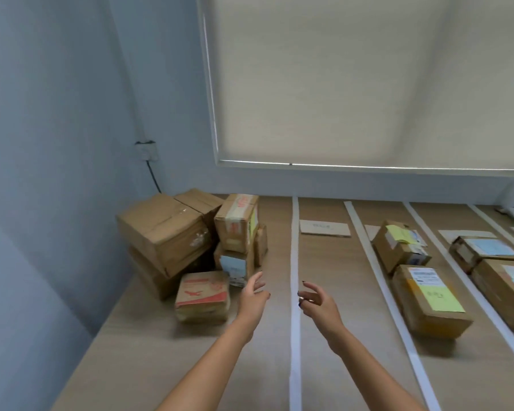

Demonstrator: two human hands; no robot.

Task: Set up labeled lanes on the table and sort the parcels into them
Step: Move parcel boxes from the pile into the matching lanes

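While both arms reach forward, the left hand (pixel 253 295) and right hand (pixel 315 298) hang apart, fingers relaxed, holding nothing. Between them a tape strip (pixel 295 262) runs lengthwise toward the wall. Unsorted parcels (pixel 190 250) are piled at far left of the table (pixel 137 351).

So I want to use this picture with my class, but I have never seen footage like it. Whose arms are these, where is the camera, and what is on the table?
The camera sits on a person's head and looks forward and down, so the arms are the wearer's own. The left hand and right hand reach forward with relaxed fingers and hold nothing. On the wooden table, white tape strips mark lanes. A heap of unsorted cardboard parcels stands at the left. One lane has only a paper label; further right, sorted parcels lie in lanes.
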